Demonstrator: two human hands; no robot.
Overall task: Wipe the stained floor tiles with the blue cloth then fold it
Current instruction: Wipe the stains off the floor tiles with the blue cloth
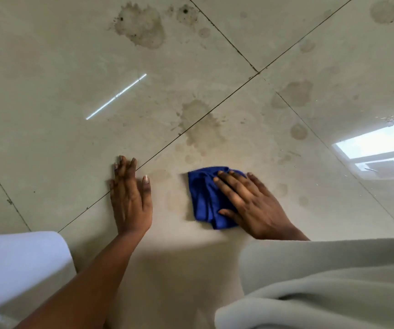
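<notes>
A crumpled blue cloth (204,198) lies on the beige floor tiles (49,115), and my right hand (248,203) presses flat on its right half, fingers spread over it. My left hand (129,198) rests palm-down on the bare tile to the left of the cloth, fingers apart, holding nothing. Brown stains mark the floor: a large one (200,124) just beyond the cloth across a grout line, a darker one (141,27) at the far top, and faint patches between my hands.
More stains (295,93) dot the tiles to the right. Grey fabric of my clothing (321,281) fills the lower right and a white fabric (20,264) the lower left. A bright window reflection (381,148) lies at the right edge.
</notes>
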